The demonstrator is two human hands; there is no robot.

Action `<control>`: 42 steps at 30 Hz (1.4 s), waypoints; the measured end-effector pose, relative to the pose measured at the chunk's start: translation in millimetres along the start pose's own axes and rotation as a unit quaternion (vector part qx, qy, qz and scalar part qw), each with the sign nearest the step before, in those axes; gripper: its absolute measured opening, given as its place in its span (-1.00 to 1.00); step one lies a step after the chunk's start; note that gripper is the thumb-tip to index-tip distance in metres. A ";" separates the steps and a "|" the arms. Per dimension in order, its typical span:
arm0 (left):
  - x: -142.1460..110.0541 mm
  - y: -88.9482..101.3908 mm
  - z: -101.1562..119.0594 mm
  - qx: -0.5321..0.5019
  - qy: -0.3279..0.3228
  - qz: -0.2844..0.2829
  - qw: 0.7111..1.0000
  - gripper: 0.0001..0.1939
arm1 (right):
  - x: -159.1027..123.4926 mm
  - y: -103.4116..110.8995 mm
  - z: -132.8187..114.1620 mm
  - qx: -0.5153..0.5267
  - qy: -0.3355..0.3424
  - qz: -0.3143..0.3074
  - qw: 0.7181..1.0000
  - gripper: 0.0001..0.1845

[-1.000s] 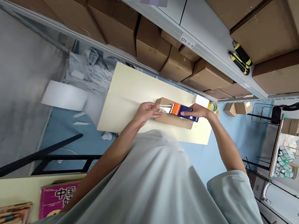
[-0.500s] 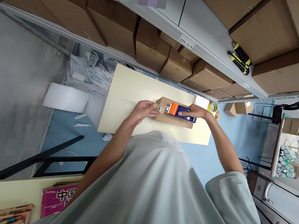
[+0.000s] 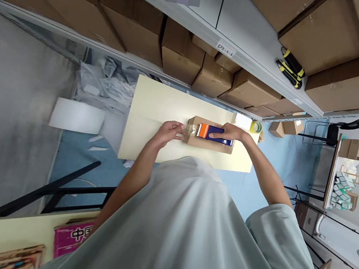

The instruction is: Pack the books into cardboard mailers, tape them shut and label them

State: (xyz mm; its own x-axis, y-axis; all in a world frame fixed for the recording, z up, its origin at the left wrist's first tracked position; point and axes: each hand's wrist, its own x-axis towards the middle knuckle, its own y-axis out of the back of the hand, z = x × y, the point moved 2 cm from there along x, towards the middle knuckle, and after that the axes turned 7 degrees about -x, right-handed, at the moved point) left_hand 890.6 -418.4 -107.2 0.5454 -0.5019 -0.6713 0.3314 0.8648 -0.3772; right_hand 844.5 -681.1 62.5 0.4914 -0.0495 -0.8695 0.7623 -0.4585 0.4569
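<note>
A small brown cardboard box (image 3: 210, 143) lies on a pale yellow table (image 3: 156, 107). My right hand (image 3: 231, 132) is closed around the blue handle of an orange and blue tape dispenser (image 3: 211, 132) that rests on top of the box. My left hand (image 3: 168, 131) sits at the box's left end, fingers pinched on the clear tape (image 3: 190, 130) stretched from the dispenser. My pale green shirt fills the lower middle of the view.
Shelves of brown cardboard boxes (image 3: 180, 53) run behind the table, with yellow-handled tools (image 3: 290, 68) on a shelf. A yellow tape roll (image 3: 255, 127) sits at the table's right end. White packaging (image 3: 78, 116) lies left. A pink book (image 3: 72, 238) rests on a nearer table.
The tape dispenser in my right hand has slid left along the box top, toward my left hand. My left hand has stayed at the box's left end.
</note>
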 end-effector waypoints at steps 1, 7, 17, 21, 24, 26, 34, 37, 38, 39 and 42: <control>3.9 0.6 -3.7 0.006 0.003 0.003 1.000 -0.65 | 0.9 -0.6 -0.2 -0.002 -0.002 0.000 1.000 -0.16; 24.4 -5.5 -23.5 -0.005 0.033 -0.023 0.999 -0.43 | 4.6 -5.2 1.0 0.002 0.007 -0.004 1.000 -0.19; 25.5 -5.3 -52.2 0.130 0.052 0.076 0.987 -0.39 | 12.2 -10.4 -14.6 -0.065 0.002 -0.003 0.998 -0.12; 8.6 -13.3 -49.2 0.186 -0.077 0.114 0.973 -0.37 | 11.5 -8.0 -18.6 -0.082 0.000 -0.014 0.997 -0.12; -11.7 -29.4 -36.4 0.245 -0.255 0.069 0.933 -0.04 | 9.8 -6.6 -20.7 -0.084 0.007 -0.027 0.996 -0.10; -21.9 -45.4 -29.7 0.320 -0.323 -0.005 0.891 0.37 | 9.2 -6.1 -22.0 -0.086 0.014 -0.027 0.996 -0.09; -12.4 -70.9 -27.4 0.491 -0.276 -0.067 0.823 0.76 | 8.5 -9.6 -17.8 -0.077 0.001 -0.019 0.997 -0.13; -12.7 -69.7 -28.3 0.536 -0.260 -0.049 0.802 0.68 | 4.7 -9.4 -13.1 -0.072 -0.004 -0.011 0.997 -0.13; -13.6 -70.5 -28.2 0.551 -0.255 -0.042 0.793 0.65 | 3.0 -9.0 -11.6 -0.068 -0.001 -0.013 0.998 -0.12; -14.5 -71.9 -28.1 0.564 -0.251 -0.034 0.786 0.61 | 1.1 -8.5 -10.0 -0.063 0.005 -0.017 0.998 -0.11; -15.7 -79.0 -27.8 0.584 -0.241 -0.023 0.775 0.48 | -5.2 -5.5 -3.0 -0.058 0.017 -0.015 0.998 -0.12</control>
State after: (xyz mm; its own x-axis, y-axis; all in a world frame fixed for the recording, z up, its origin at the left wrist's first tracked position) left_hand 834.5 -478.5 -84.6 0.6423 -0.7236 -0.2526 0.6769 0.3810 0.6298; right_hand 839.0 -675.7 65.1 0.4802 -0.0067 -0.8771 0.8194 -0.3534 0.4513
